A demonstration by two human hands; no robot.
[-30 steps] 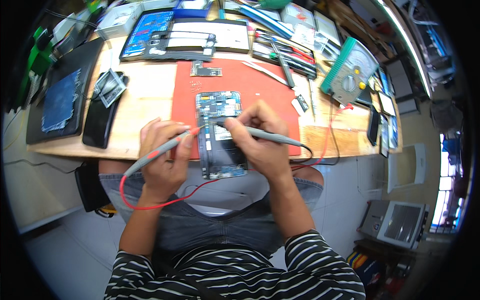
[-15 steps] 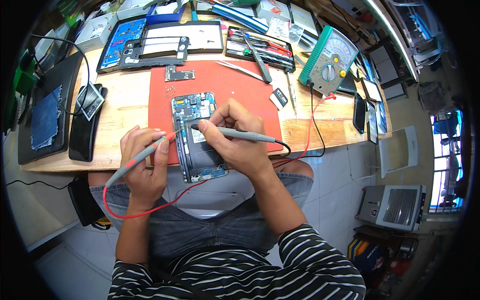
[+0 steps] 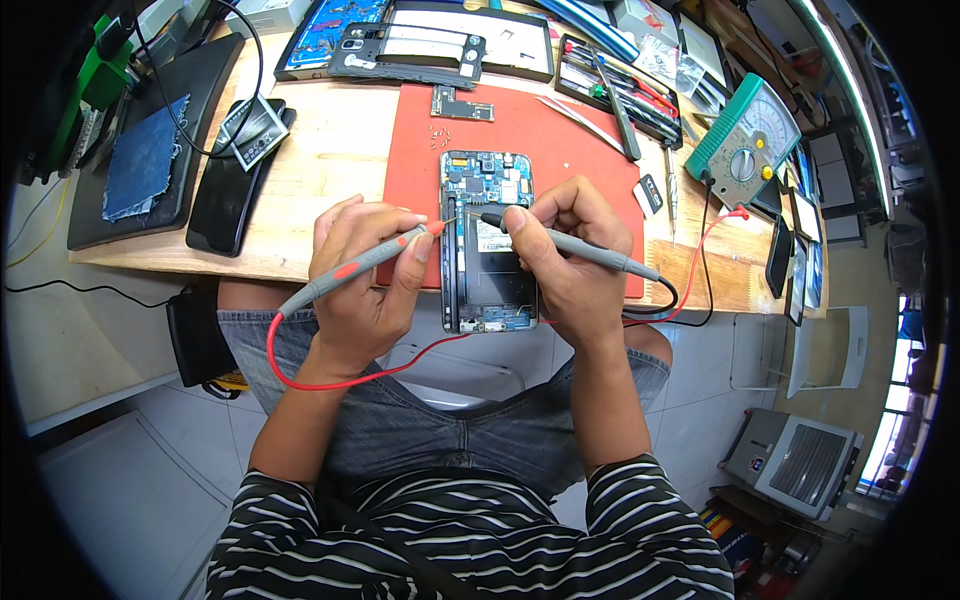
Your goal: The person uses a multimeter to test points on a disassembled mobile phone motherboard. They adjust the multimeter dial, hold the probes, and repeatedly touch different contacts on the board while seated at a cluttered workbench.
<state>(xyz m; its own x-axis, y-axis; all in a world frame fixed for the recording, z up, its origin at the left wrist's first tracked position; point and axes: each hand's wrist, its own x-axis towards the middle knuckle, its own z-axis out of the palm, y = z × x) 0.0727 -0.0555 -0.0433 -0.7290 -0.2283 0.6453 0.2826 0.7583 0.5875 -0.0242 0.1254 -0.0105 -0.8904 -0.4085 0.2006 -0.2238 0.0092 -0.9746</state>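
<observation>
Opened phone (image 3: 507, 287): over the red mat (image 3: 412, 140), its 6 o'clock end past the near edge of the bench (image 3: 330, 110).
Handling: judged light and stiff; exposed circuitry likely fragile, smooth faces perhaps slippery.
Hold points: long side rims at 3 and 9 o'clock, off the board.
Left hand (image 3: 365, 265): fingers closed pen-fashion on a red-trimmed probe (image 3: 345, 271), aimed in from 9 o'clock.
Right hand (image 3: 585, 245): pinching a black-tipped probe (image 3: 605, 257), aimed in from 3 o'clock.
Probe tips: too fine here to tell whether they touch anything.
Tool case (image 3: 574, 92), 1 o'clock of phone: black, open; slim tools, some red-handled.
Black tray (image 3: 525, 75), 12 o'clock: white panel inside, dark phone frame (image 3: 405, 72) overlapping.
Second tray (image 3: 300, 73), 11 o'clock: blue patterned sheet.
White box (image 3: 270, 18), 11 o'clock, farther: contents unclear.
</observation>
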